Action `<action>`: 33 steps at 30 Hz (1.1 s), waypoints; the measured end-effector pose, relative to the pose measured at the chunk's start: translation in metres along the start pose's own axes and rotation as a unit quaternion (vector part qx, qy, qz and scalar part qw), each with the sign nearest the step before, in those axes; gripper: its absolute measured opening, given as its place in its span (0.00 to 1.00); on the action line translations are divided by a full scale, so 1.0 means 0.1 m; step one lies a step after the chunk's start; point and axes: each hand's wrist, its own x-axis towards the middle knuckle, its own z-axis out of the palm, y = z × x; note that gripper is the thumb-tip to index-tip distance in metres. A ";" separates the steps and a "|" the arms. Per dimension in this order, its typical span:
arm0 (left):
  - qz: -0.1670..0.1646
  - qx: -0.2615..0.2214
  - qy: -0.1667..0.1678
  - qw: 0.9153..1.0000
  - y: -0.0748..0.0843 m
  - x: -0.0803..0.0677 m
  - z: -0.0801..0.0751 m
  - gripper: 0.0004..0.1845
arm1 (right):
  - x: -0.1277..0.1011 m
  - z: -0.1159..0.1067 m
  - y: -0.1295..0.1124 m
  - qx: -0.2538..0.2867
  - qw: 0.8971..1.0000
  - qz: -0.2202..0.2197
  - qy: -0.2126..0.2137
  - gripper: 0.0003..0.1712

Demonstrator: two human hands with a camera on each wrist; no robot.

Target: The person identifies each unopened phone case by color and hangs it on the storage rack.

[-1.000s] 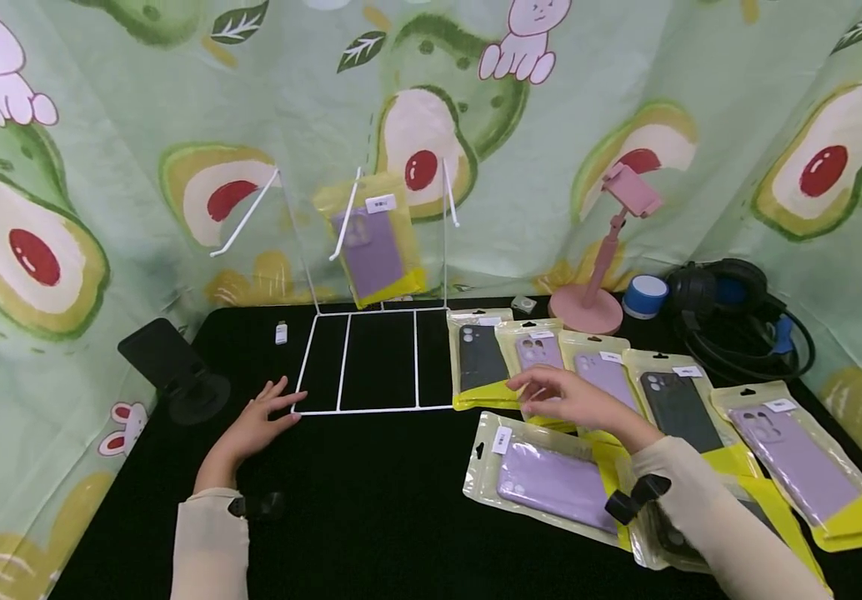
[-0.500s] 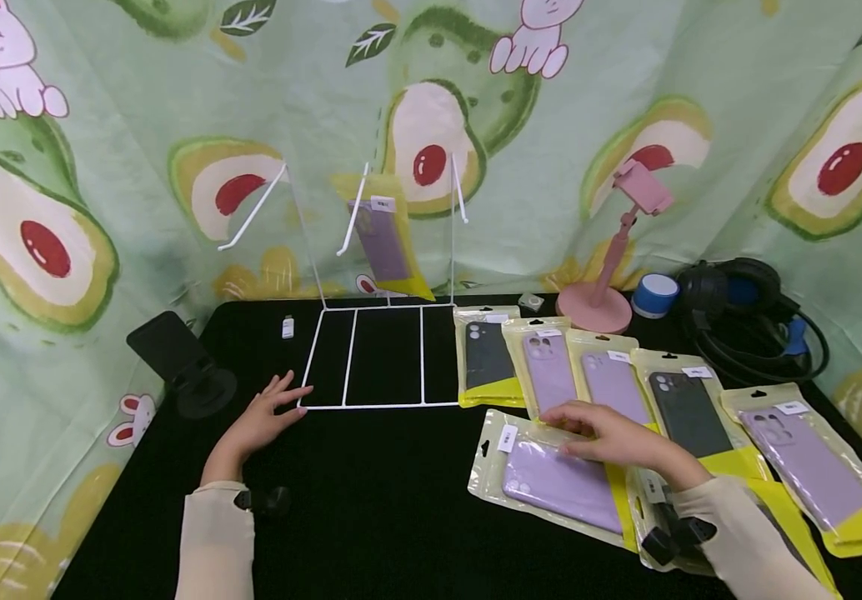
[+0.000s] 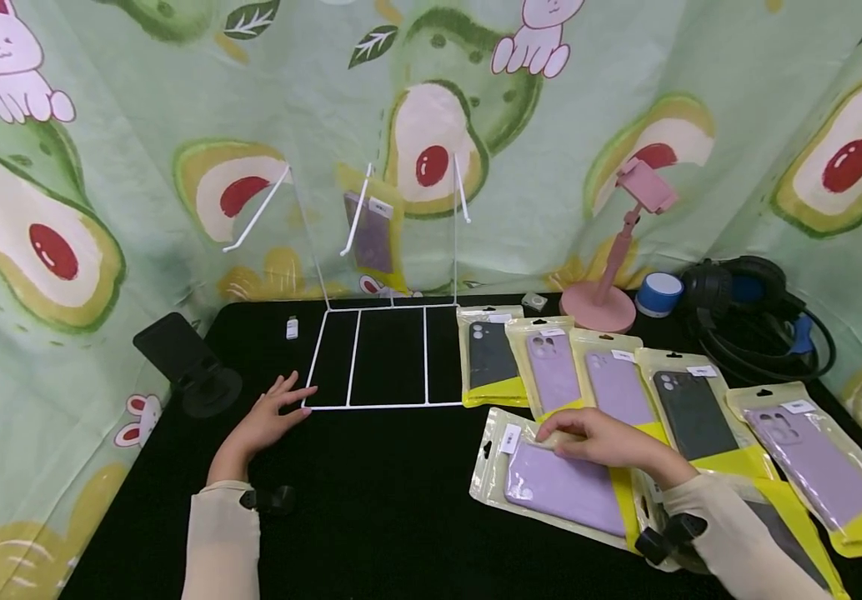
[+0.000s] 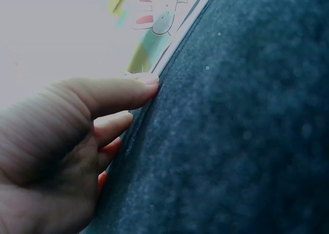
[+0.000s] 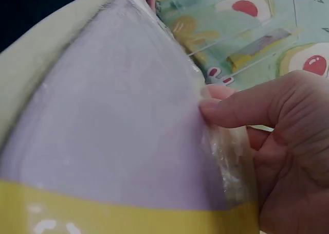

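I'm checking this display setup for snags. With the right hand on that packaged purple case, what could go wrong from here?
1. The right hand pinches only the edge of the purple case packet; the glossy bag might slip.
2. That packet overlaps a neighbouring packet, so lifting it may drag that one along.
3. The wire rack is light, with only the left hand at its corner; hanging another packet could tip it.

Left hand (image 4: 56, 141) flat on black cloth (image 4: 231, 141), fingers relaxed, avocado-print backdrop (image 4: 149, 18) beyond
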 end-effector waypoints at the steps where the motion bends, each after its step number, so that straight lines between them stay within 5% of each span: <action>1: 0.000 0.001 0.000 1.000 0.00 0.00 0.00 0.25 | 0.00 0.00 0.00 0.004 1.000 -0.004 0.004 0.11; 11: 0.013 0.007 0.001 1.000 0.04 0.02 0.01 0.24 | 0.04 -0.02 -0.22 0.095 0.988 -0.077 0.092 0.12; 20: 0.016 0.012 0.000 1.000 0.02 0.04 0.02 0.24 | 0.24 0.01 -0.71 0.143 0.961 -0.129 0.196 0.11; 26: 0.009 0.010 0.006 1.000 0.02 -0.01 -0.02 0.24 | 0.47 0.01 -1.16 0.194 0.931 -0.182 0.250 0.15; 30: 0.021 0.008 0.013 1.000 0.01 -0.03 -0.02 0.23 | 0.64 0.04 -1.44 0.210 0.915 -0.219 0.265 0.13; 33: 0.034 0.009 0.016 0.999 -0.01 -0.03 -0.01 0.23 | 0.77 0.09 -1.61 0.205 0.914 -0.230 0.262 0.13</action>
